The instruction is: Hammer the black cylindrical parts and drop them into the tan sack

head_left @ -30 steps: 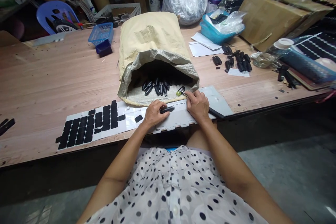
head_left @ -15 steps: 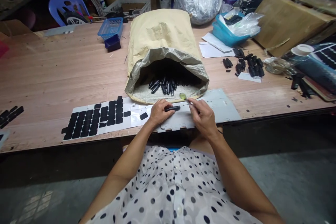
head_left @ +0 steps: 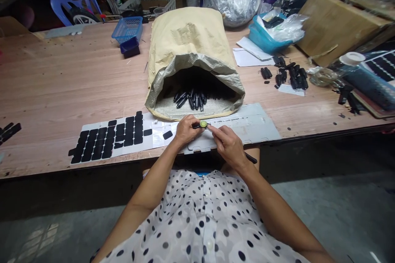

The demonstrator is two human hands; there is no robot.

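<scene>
My left hand [head_left: 185, 129] is closed around a slim black pen-shaped piece [head_left: 195, 126], which lies low over the grey board [head_left: 262, 125]. My right hand [head_left: 227, 143] grips a thin tool with a round yellow-green tip [head_left: 203, 123]; its dark handle [head_left: 250, 158] sticks out behind the palm. That tip overlaps the black piece in view, beside the left fingertips; whether they touch I cannot tell. Just beyond my hands, a yellow woven sack [head_left: 188, 35] gapes open, with several similar black pieces [head_left: 191, 99] inside its mouth.
Left of my hands lies a sheet of black rounded stickers [head_left: 97, 144], near one loose sticker [head_left: 167, 134]. Black parts [head_left: 294, 76] are heaped at right, before a cardboard box [head_left: 336, 28]. Baskets, including a blue one [head_left: 128, 28], stand farther back.
My right hand has moved left, bringing the tool's round tip from beyond the black piece's end to over it. My left hand has stayed about where it was, still holding that piece.
</scene>
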